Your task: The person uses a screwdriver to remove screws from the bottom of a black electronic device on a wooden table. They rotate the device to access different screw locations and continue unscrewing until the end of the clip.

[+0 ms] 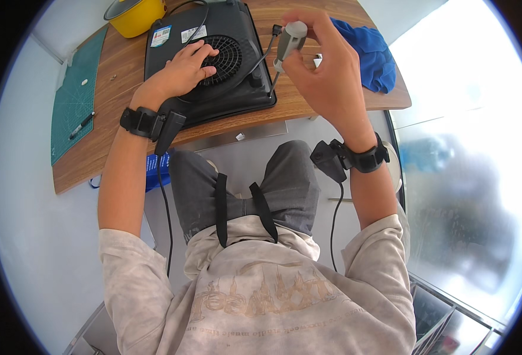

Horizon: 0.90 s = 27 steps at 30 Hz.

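Table: below my hands
Left hand: spread on appliance
Right hand: I grip a screwdriver, tip at appliance

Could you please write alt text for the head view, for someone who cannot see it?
A person's right hand holds a grey-handled screwdriver pointing down at the edge of a black appliance, while the left hand lies over its round grille. Nearby on the wooden table are a blue cloth, green mat and yellow pot.
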{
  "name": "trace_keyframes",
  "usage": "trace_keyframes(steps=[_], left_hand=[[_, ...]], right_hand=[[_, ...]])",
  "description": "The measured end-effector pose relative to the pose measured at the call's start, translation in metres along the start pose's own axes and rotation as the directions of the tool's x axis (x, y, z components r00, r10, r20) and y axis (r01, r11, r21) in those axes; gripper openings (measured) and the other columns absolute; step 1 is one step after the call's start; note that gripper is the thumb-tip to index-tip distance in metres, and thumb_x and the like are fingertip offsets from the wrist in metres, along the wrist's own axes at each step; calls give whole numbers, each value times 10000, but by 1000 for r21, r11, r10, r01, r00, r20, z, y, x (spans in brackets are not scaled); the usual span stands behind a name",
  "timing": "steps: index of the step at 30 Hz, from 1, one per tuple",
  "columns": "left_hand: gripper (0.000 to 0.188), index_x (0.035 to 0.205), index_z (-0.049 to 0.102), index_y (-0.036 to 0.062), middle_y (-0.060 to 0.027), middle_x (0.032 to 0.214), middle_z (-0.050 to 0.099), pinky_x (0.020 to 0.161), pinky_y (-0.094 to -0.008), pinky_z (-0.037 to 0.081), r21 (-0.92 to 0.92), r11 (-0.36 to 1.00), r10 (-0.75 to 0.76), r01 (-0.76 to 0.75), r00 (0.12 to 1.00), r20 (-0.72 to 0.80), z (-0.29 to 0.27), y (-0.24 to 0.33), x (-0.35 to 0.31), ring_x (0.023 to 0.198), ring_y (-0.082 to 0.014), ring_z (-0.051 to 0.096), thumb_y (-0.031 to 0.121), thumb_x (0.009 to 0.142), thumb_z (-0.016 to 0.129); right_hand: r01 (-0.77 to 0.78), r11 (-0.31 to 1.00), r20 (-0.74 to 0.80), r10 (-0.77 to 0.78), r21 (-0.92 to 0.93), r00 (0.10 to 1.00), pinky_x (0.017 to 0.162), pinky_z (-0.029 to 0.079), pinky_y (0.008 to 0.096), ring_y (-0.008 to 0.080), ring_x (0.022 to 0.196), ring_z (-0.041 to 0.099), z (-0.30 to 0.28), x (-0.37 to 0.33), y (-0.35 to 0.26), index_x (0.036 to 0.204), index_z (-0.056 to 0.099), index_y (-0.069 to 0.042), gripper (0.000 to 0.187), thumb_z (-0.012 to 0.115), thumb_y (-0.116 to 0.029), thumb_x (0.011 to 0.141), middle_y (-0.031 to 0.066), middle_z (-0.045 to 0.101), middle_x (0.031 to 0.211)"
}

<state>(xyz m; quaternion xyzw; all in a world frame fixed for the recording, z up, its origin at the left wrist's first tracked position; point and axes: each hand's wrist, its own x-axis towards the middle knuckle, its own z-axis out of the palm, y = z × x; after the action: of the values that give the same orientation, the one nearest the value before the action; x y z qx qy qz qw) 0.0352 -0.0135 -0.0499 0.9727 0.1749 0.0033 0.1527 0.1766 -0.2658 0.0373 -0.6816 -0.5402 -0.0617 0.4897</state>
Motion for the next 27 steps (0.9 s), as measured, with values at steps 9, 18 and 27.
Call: trace_keyframes(steps=[9,18,27], left_hand=[[435,1428,493,162,-146,1564,366,1173,-467,329,-2,1000,11,-11,1000,-12,1,-1,0,1457,-363,354,335,1034,560],[437,1431,491,169,-145,1567,363,1169,-479,333,-8,1000,-5,5,1000,-7,-1,3,-2,1459,-364,352,331,1032,565],[427,1426,494,180,-147,1569,360,1166,-484,335,1,1000,-6,6,1000,-6,0,2,-1,1456,-370,353,331,1032,564]], right_hand=[[152,977,-10,-155,-148,988,844,508,301,202,1044,669,-2,2,2,1198,656,-107,377,739,-65,832,43,694,1054],[156,970,-9,-161,-184,987,765,526,286,188,1071,682,-1,3,6,1157,643,-81,332,725,-68,836,45,704,1057],[47,999,14,-46,-11,999,817,515,299,207,1073,684,1,0,-3,1184,652,-106,386,769,-76,817,52,701,1064]])
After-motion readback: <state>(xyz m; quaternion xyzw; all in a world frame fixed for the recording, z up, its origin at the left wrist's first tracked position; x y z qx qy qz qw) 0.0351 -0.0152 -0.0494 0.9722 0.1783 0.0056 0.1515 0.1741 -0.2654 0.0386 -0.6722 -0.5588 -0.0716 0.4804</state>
